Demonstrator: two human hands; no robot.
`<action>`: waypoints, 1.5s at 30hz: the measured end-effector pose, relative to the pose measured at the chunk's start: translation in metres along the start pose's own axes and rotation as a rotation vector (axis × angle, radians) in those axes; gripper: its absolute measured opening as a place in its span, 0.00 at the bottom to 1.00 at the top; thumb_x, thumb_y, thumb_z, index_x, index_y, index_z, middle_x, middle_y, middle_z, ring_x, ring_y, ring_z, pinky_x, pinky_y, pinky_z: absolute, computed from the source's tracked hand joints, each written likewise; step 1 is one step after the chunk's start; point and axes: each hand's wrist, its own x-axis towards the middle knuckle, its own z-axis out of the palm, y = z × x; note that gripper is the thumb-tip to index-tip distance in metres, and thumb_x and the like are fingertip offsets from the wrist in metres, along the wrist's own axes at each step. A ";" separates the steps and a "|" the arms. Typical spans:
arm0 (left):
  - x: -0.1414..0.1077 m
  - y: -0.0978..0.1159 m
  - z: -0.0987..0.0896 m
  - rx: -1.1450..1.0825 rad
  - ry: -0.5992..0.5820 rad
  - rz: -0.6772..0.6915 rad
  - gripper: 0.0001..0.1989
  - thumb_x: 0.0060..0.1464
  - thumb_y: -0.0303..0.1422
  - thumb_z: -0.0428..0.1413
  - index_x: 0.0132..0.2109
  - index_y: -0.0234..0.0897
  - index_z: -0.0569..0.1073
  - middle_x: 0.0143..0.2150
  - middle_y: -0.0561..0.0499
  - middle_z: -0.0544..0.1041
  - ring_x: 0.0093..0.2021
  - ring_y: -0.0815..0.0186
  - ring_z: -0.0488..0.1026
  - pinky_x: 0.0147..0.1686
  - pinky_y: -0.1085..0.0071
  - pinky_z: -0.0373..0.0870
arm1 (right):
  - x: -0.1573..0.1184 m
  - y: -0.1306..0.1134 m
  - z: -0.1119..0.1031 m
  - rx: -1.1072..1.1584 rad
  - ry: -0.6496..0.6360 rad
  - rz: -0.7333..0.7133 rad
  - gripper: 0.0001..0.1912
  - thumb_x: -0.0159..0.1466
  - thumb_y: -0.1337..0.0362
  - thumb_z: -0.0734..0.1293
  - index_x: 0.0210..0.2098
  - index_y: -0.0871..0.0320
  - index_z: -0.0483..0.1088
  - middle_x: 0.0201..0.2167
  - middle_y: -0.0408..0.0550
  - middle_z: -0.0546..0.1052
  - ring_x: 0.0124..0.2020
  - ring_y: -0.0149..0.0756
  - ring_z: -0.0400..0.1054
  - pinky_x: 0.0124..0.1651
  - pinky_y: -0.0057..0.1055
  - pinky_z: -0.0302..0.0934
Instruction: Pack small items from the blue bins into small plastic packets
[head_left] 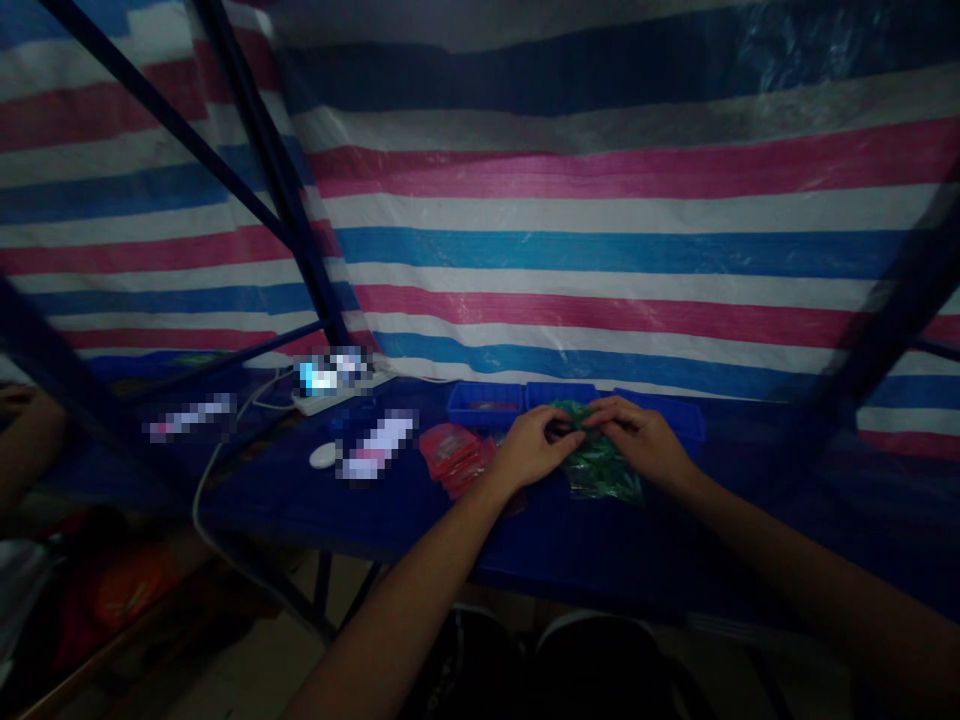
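A pile of green, see-through plastic bags lies on the blue table, under and between my hands. My left hand is curled at the left edge of the pile, with thumb and forefinger closing on a green bag. From the other side, my right hand pinches the top of the green plastic with thumb and fingertips. The dim light hides anything small between the fingers. Left of my left hand lies a loose stack of red plastic bags, partly behind my wrist.
Blue bins stand in a row behind my hands. Left are a blurred-out phone-like slab, a white round lid and a power strip with a trailing cable. Blue metal poles and striped sheeting enclose the table. Another person's arm shows far left.
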 end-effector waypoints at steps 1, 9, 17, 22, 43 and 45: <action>0.000 0.000 0.000 0.017 -0.013 0.015 0.20 0.58 0.45 0.62 0.50 0.35 0.78 0.47 0.44 0.79 0.42 0.61 0.77 0.43 0.67 0.73 | 0.000 -0.002 0.001 0.033 -0.037 -0.013 0.10 0.66 0.63 0.65 0.37 0.51 0.80 0.48 0.48 0.79 0.52 0.43 0.73 0.57 0.42 0.65; 0.001 0.001 -0.006 0.113 -0.006 0.081 0.10 0.64 0.36 0.56 0.44 0.36 0.80 0.42 0.47 0.79 0.43 0.61 0.75 0.45 0.68 0.70 | -0.003 -0.011 0.008 0.115 0.035 0.122 0.13 0.66 0.54 0.68 0.45 0.53 0.77 0.45 0.49 0.80 0.41 0.40 0.76 0.47 0.39 0.71; -0.001 0.005 -0.006 -0.034 0.058 0.050 0.16 0.62 0.36 0.59 0.56 0.39 0.77 0.51 0.46 0.80 0.47 0.61 0.78 0.50 0.64 0.73 | -0.002 -0.010 0.008 0.215 -0.018 0.253 0.22 0.58 0.49 0.76 0.46 0.55 0.76 0.42 0.51 0.82 0.39 0.42 0.78 0.45 0.39 0.73; 0.000 0.004 -0.005 -0.088 0.133 0.058 0.17 0.63 0.32 0.58 0.58 0.40 0.74 0.56 0.43 0.78 0.51 0.60 0.77 0.50 0.62 0.76 | 0.000 -0.011 0.006 0.203 0.081 0.296 0.23 0.57 0.46 0.76 0.41 0.56 0.74 0.33 0.48 0.81 0.29 0.38 0.76 0.33 0.34 0.73; 0.000 0.001 -0.007 0.112 0.015 0.047 0.11 0.66 0.37 0.54 0.44 0.35 0.77 0.40 0.48 0.79 0.39 0.63 0.75 0.41 0.68 0.70 | -0.002 -0.012 0.006 0.126 0.093 0.240 0.19 0.63 0.45 0.71 0.43 0.54 0.76 0.38 0.49 0.81 0.32 0.40 0.76 0.37 0.37 0.73; 0.000 0.002 -0.007 0.121 0.016 0.038 0.11 0.66 0.38 0.54 0.42 0.35 0.76 0.38 0.48 0.77 0.38 0.63 0.73 0.39 0.69 0.68 | -0.001 -0.010 0.004 0.101 0.187 0.199 0.21 0.61 0.47 0.73 0.46 0.53 0.74 0.42 0.52 0.80 0.39 0.43 0.77 0.37 0.36 0.73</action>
